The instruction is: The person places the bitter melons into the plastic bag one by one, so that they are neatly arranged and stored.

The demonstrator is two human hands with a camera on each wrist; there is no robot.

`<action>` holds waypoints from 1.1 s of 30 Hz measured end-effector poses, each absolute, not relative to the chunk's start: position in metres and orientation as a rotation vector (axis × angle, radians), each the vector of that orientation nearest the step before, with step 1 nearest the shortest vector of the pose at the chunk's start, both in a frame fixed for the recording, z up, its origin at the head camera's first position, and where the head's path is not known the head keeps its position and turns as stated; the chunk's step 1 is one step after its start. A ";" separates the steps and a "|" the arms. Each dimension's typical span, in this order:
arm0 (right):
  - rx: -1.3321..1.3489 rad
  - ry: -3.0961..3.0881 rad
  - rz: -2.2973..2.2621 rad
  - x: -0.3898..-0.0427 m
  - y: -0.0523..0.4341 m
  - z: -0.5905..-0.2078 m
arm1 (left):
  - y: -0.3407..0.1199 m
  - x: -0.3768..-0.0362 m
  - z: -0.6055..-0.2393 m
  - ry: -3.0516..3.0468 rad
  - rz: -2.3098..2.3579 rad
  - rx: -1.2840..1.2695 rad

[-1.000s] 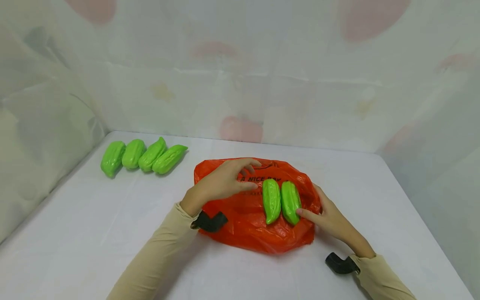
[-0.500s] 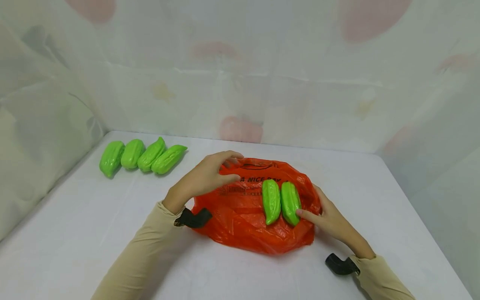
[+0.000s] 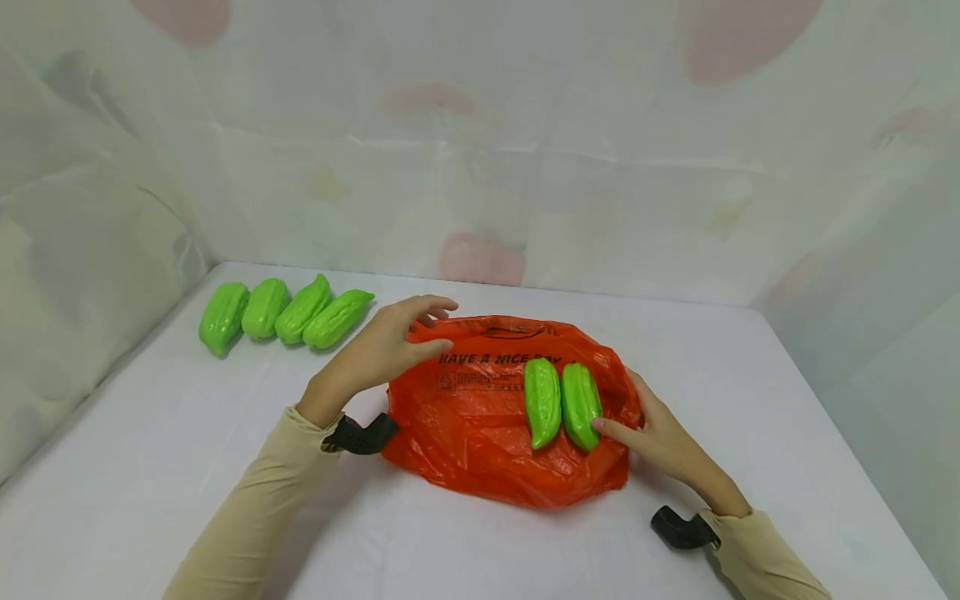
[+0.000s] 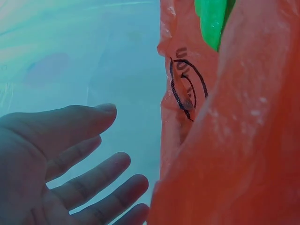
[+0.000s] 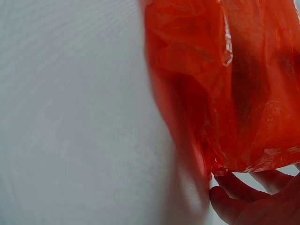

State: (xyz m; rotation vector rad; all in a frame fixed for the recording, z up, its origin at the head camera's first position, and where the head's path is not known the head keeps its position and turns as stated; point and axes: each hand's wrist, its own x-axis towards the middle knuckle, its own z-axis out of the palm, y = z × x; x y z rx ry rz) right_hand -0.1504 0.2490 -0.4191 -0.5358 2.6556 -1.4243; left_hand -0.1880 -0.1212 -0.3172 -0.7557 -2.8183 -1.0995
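Observation:
A red plastic bag [image 3: 465, 425] with black printing lies on the white table. Two glossy green, ridged, pepper-shaped pieces [image 3: 543, 404] lie side by side on its right part. My right hand [image 3: 660, 437] holds the bag's right edge, the thumb over the rim against the nearer green piece and the other fingers behind the plastic. In the right wrist view, fingertips [image 5: 227, 201] show right at the bag's edge. My left hand [image 3: 382, 346] is over the bag's upper left corner, fingers spread and holding nothing; the left wrist view shows it [image 4: 70, 164] beside the red plastic.
Several more green pepper-shaped pieces [image 3: 264, 308] lie in a row at the table's back left. A pale patterned curtain [image 3: 480, 150] rises behind the table [image 3: 112, 467] and along its sides. Black curved pieces [image 3: 678, 529] are strapped at both wrists.
My left hand has drawn back leftward from over the bag's middle to its upper left corner, uncovering the printing. The right hand, bag and green pieces have stayed in place.

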 end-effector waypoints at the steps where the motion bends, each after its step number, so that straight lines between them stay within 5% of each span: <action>1: -0.534 2.655 -1.425 -0.150 0.249 -0.419 | -0.122 -0.188 -0.318 -2.813 -1.097 -0.756; 33: -0.530 2.646 -1.425 -0.151 0.249 -0.418 | -0.168 -0.205 -0.334 -2.676 -1.115 -0.498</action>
